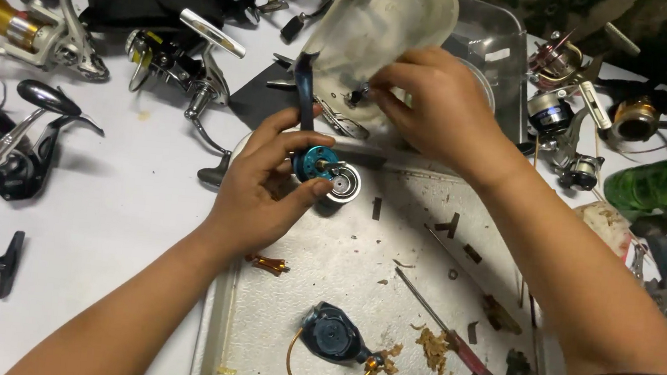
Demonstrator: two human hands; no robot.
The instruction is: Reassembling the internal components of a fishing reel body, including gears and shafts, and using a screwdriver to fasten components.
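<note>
My left hand [265, 185] grips a blue fishing-reel part [315, 163] with a silver round end, held over the far edge of a metal tray [344, 253]. A dark blue arm of the part [305, 88] sticks up from it. My right hand [437, 108] is just beyond it, pinching a small dark piece [355, 96] next to a tilted clear plastic container [384, 23]. In the tray lie a dark reel side cover [333, 334] with a gold wire bail, a red-handled screwdriver [450, 330] and a small orange piece [269, 265].
Several spinning reels lie on the white table at left and back: a gold-spooled one [34, 28], a black one [8, 143], a silver one [180, 57]. More reels [573, 112] and a green bottle [664, 180] are at right. Brown debris litters the tray.
</note>
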